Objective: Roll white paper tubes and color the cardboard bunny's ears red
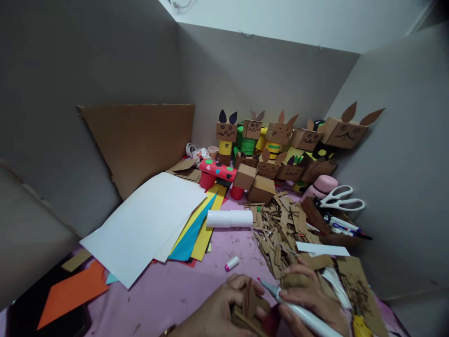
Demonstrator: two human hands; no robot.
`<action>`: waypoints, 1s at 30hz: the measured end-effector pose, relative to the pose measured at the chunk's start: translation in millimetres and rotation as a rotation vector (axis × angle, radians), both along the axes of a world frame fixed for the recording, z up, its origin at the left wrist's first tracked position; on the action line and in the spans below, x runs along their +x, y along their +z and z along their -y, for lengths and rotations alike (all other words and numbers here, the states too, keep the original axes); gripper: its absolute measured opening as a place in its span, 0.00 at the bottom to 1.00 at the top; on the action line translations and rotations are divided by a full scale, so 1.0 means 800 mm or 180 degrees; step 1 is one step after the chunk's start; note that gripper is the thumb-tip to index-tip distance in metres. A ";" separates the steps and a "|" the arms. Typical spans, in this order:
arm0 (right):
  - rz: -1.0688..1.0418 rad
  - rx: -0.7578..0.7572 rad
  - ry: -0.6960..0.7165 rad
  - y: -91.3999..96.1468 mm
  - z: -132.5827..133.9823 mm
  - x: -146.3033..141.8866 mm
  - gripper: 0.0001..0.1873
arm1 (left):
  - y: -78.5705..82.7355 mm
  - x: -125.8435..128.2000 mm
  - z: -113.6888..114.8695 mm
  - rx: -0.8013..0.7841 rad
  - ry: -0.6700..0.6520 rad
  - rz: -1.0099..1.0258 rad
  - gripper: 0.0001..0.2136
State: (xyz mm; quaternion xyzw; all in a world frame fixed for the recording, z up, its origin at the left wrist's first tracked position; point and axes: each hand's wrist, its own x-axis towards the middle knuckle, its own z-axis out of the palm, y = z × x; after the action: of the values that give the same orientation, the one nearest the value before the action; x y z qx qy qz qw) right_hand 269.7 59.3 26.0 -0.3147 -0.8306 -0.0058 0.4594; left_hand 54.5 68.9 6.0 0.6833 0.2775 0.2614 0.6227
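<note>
My left hand (213,306) is closed around a small folded cardboard piece (249,304) at the bottom centre. A pointed, ear-like flap stands up from it, with a reddish line showing on the flap. In my right hand (315,295) is a white marker (307,319). Its pink tip points left, just above and to the right of the cardboard piece, and looks apart from it. A white cap (232,263) with a pink end lies on the pink cloth in front of my hands. Part of the held cardboard is hidden by my left fingers and the frame edge.
White paper sheets (150,220) and coloured sheets lie left, beside an orange sheet (72,294). A white paper roll (229,218) lies mid-table. Cardboard scraps (280,224), a box with scissors (342,199) and pens stand right. Cardboard animal figures (226,132) line the back.
</note>
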 end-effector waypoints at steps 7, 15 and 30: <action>0.0197 -0.0066 0.0722 0.013 -0.005 -0.011 0.07 | -0.003 0.002 0.003 -0.0047 0.0353 0.0080 0.11; 0.0462 -0.0150 0.0760 -0.004 -0.011 -0.008 0.07 | -0.014 0.000 0.000 0.0012 0.0306 0.0008 0.11; -0.0195 -0.0463 0.0222 -0.009 0.002 -0.011 0.02 | -0.004 0.002 0.006 -0.0257 0.0351 0.0167 0.08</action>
State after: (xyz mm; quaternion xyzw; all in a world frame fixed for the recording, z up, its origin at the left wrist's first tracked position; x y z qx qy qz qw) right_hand 260.8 57.5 19.2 -0.3182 -0.8248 0.0802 0.4605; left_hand 55.8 63.8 2.4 0.6342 0.3087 0.3017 0.6415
